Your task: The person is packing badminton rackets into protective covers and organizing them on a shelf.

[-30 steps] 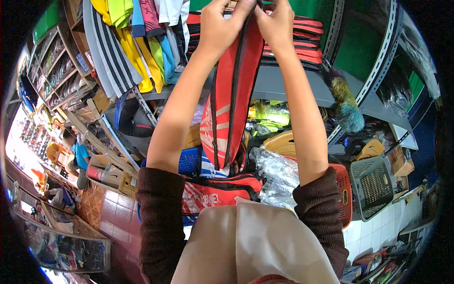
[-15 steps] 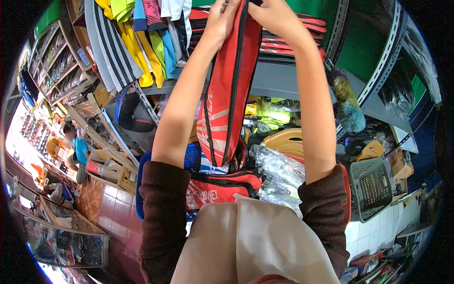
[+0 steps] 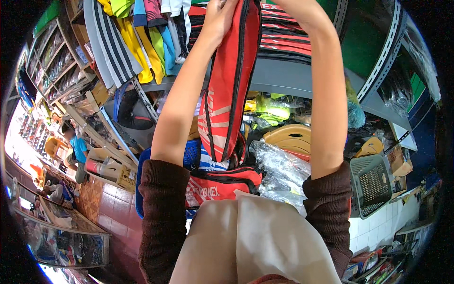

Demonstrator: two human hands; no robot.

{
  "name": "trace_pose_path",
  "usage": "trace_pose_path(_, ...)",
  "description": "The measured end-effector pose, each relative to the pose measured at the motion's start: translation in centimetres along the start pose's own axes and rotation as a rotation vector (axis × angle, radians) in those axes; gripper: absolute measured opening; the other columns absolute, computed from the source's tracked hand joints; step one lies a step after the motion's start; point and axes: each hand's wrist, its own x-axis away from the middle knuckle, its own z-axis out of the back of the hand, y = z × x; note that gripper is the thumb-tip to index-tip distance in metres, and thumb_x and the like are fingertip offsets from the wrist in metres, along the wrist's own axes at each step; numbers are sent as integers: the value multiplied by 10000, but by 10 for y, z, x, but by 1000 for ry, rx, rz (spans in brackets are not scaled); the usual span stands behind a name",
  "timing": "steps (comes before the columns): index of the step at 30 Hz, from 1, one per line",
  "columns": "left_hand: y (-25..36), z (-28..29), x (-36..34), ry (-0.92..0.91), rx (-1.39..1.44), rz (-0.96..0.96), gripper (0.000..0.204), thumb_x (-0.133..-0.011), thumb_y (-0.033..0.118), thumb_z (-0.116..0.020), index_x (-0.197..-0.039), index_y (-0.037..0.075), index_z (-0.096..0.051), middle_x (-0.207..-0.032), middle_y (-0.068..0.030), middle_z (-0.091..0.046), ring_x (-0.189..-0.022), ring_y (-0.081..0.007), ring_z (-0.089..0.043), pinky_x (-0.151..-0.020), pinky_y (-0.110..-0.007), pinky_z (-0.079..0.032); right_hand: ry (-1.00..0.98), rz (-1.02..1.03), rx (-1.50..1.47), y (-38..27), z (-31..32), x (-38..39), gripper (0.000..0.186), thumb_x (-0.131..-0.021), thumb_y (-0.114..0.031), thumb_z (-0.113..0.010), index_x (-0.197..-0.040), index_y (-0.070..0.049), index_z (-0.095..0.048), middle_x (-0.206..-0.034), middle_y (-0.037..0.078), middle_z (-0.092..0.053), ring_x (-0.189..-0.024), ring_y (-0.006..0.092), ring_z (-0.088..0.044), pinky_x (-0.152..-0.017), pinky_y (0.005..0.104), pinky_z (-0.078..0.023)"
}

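near: red bags [image 3: 222,187] piled low | mid: long red racket bag [image 3: 227,90] hangs upright | far: left hand [image 3: 218,19] clenched on bag top, right hand [image 3: 298,9] grip cannot tell | risk: swinging bag may snag shelf [image 3: 283,78] edge, slip

I see a row of hanging sports shirts [image 3: 137,33] in yellow, blue, pink and grey with white stripes along the upper left. Below them a grey metal shelf [image 3: 279,78] carries a stack of folded red and black striped fabric [image 3: 283,33]. Under the shelf lie clear plastic-wrapped bundles [image 3: 279,165] beside a yellow plastic stool [image 3: 288,137]. A grey plastic lattice basket [image 3: 373,182] stands to the right on the white tiled floor [image 3: 373,227]. At far left a person in a blue top [image 3: 75,146] sits near wooden display shelves [image 3: 47,57].
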Motion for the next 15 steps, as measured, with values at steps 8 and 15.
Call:
trace_pose_path(8,2,14,-13,31,150,-8,258,-932,344,-508,-847,101,-521,-728,45,-512,-654,-36,-458,-582,-184,-375,240,262,381,-18,-19,15,67,-824,-28,-581,-852,30,-561,-721,51,-550,-651,105,-497,-598,240,-409)
trace_pose_path(15,41,0,-21,148,53,24,285,-900,383,-553,-842,105,-530,-691,26,-528,-614,-48,-469,-568,-186,-385,374,331,312,-20,-54,58,60,-822,18,-539,-879,32,-529,-845,127,-529,-720,196,-520,-641,264,-419)
